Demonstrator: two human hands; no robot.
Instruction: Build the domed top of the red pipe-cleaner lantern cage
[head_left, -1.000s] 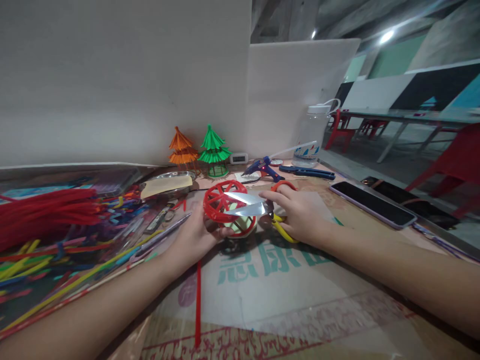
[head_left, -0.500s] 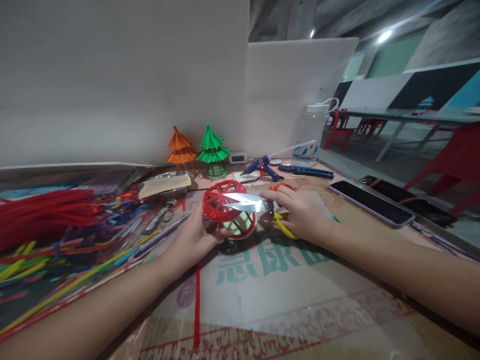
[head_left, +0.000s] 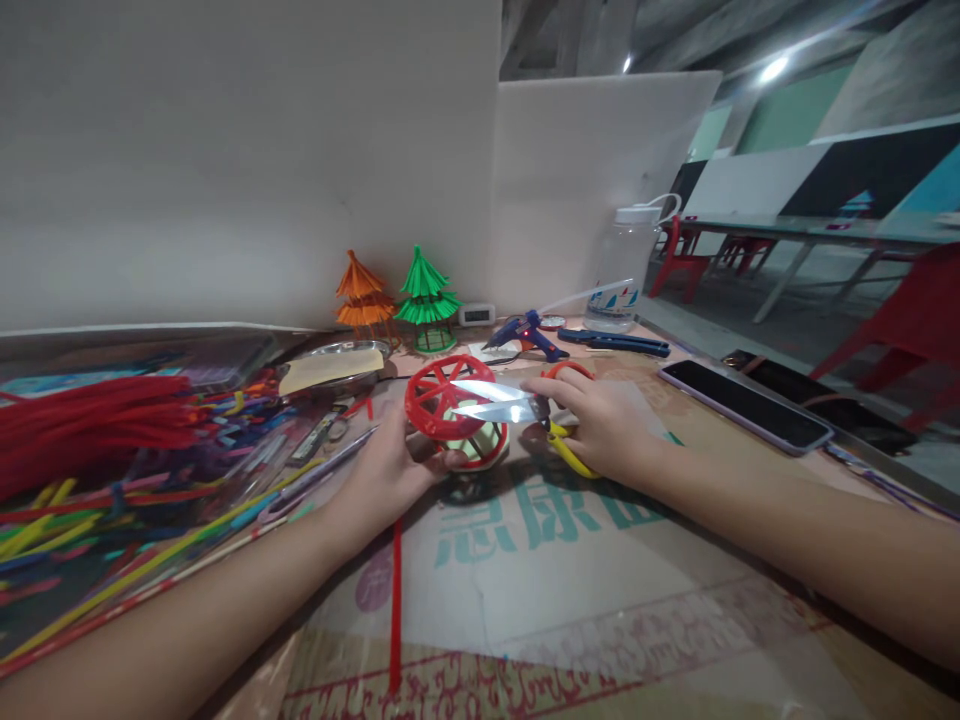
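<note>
My left hand (head_left: 397,455) grips a small round frame (head_left: 435,425) made of red pipe cleaners, with a spoked red ring on top, upright posts and a pale disc at its base. My right hand (head_left: 600,420) holds a pair of scissors (head_left: 510,408) by its orange and yellow handles. The blades point left and are parted, lying in front of the spoked ring from this viewpoint; whether they touch it I cannot tell. A single red pipe cleaner (head_left: 395,610) lies on the table below my left hand.
At left lie a bundle of red pipe cleaners (head_left: 97,425) and many coloured ones. Behind my hands stand an orange tower (head_left: 361,300), a green tower (head_left: 426,300), a glue gun (head_left: 529,335), pliers (head_left: 615,343) and a bottle (head_left: 619,270). A phone (head_left: 742,405) lies right.
The red frame has tilted slightly, its top ring shifting a little up and left. The scissors stay nearly in place, blades still parted. The whole view has shifted slightly.
</note>
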